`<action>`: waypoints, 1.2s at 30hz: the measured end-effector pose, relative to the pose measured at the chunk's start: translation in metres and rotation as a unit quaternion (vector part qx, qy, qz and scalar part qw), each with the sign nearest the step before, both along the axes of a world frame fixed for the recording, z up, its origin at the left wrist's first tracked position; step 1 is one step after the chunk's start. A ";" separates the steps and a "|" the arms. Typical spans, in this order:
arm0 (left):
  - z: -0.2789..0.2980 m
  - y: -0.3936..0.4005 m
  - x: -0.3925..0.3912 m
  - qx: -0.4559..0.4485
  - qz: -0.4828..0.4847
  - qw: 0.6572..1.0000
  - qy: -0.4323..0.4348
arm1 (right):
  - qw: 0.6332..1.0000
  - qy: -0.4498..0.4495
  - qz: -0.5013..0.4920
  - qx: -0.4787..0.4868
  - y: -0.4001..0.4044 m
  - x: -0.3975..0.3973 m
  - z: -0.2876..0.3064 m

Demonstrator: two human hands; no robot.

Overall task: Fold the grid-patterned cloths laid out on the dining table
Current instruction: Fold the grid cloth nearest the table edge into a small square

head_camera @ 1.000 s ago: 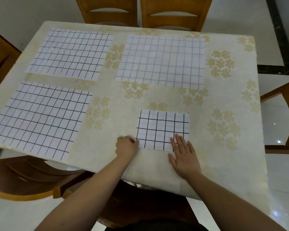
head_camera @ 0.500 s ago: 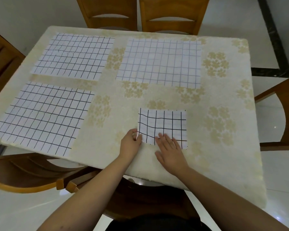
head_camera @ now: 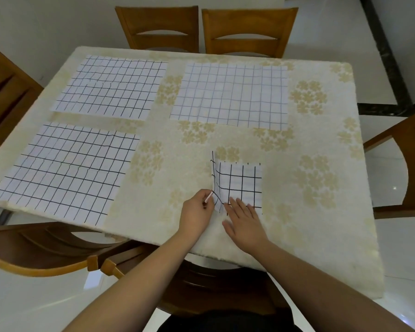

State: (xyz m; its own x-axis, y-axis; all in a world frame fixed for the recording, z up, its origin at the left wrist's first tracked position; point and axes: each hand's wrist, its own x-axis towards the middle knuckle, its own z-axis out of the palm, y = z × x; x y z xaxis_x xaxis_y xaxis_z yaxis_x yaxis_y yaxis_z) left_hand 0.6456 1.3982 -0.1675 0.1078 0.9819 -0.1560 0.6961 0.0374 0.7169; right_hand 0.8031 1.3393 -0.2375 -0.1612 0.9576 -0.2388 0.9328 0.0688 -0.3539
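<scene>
A small folded grid-patterned cloth [head_camera: 242, 183] lies near the front edge of the dining table [head_camera: 321, 236]. My left hand [head_camera: 197, 212] pinches its near left corner and lifts the left edge, which stands curled up off the table. My right hand [head_camera: 244, 219] lies flat with straight fingers on the cloth's near edge. Three larger grid cloths lie spread flat: one at the front left [head_camera: 65, 171], one at the back left [head_camera: 113, 86] and one at the back centre [head_camera: 233, 94].
The table carries a cream cover with gold flower prints. Wooden chairs stand around it: two at the far side [head_camera: 201, 32], one at the right [head_camera: 407, 164], one at the left [head_camera: 5, 92] and one in front of me [head_camera: 46, 248]. The floor is glossy white tile.
My left hand has taken hold of the small cloth's near left corner and raised its left edge. My right hand slid left along the near edge, staying flat on the cloth.
</scene>
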 end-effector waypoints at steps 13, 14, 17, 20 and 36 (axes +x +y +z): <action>-0.005 -0.008 0.038 0.068 -0.167 0.979 0.095 | 0.863 0.355 -0.353 -0.073 0.058 0.014 0.069; -0.007 -0.009 0.040 0.083 -0.184 0.974 0.102 | 0.884 0.308 -0.344 -0.069 0.061 0.018 0.069; -0.013 -0.011 0.045 0.110 -0.214 0.966 0.092 | 0.908 0.235 -0.344 -0.038 0.065 0.027 0.065; -0.018 -0.015 0.044 0.113 -0.237 0.963 0.068 | 0.900 0.231 -0.367 -0.047 0.061 0.034 0.059; -0.074 -0.003 0.020 0.099 -0.324 0.915 0.217 | 0.884 0.214 -0.411 -0.060 0.047 0.066 0.024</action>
State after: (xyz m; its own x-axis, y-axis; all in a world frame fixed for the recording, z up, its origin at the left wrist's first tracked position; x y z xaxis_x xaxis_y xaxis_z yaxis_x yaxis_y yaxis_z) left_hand 0.6654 1.3953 -0.2420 0.6481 0.7472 -0.1472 0.7466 -0.5855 0.3158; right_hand 0.8687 1.3862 -0.2135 0.4765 0.7658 -0.4318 0.4296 -0.6313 -0.6457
